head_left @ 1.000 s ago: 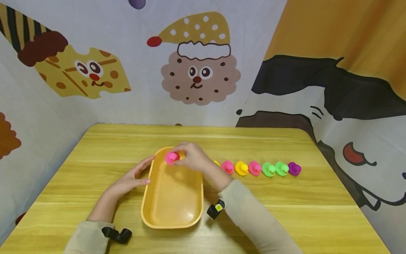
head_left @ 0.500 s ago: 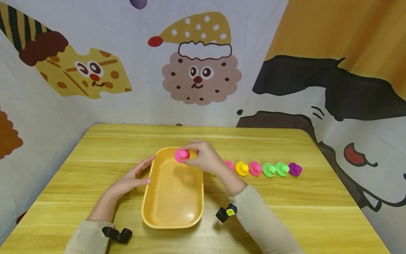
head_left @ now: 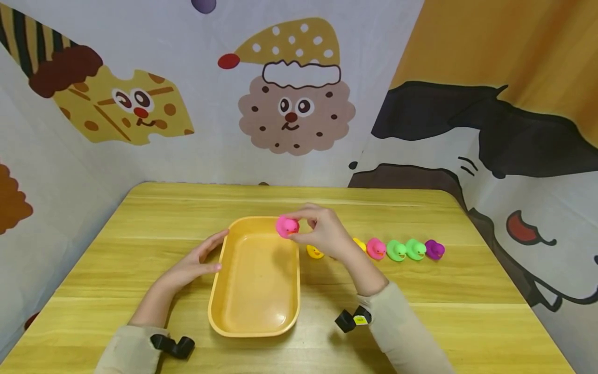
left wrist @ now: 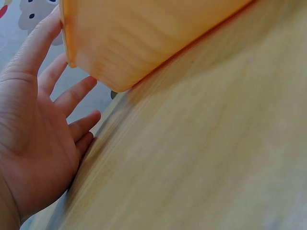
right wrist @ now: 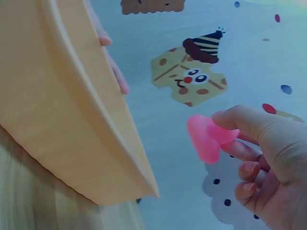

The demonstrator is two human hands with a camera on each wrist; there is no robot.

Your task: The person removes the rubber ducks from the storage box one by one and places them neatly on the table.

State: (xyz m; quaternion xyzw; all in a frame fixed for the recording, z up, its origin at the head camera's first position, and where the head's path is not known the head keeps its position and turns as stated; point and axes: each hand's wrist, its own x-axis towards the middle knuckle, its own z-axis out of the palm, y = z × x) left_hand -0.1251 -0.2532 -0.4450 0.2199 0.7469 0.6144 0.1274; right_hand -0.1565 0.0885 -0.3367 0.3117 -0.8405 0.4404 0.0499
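My right hand point(head_left: 324, 231) pinches a pink rubber duck point(head_left: 287, 227) between thumb and fingers, over the far right corner of the yellow-orange plastic tray point(head_left: 254, 333). In the right wrist view the duck point(right wrist: 204, 139) shows from behind, held up apart from the tray wall point(right wrist: 91, 139). My left hand point(head_left: 193, 264) rests against the tray's left side, thumb and fingers spread and touching the rim. The left wrist view has the thumb at the rim and the other fingers of the hand point(left wrist: 43, 134) loosely extended beside the tray point(left wrist: 139, 38).
Right of the tray runs a row of small rubber ducks: yellow point(head_left: 315, 252), pink point(head_left: 376, 249), green point(head_left: 396, 250), purple point(head_left: 434, 250). My right hand and forearm hide part of the row. All stand on a wooden table point(head_left: 420, 322) before a cartoon-printed cloth point(head_left: 187, 166).
My right hand has moved right with the pink duck, from over the tray's far left part to its far right corner. The left hand and tray have stayed put.
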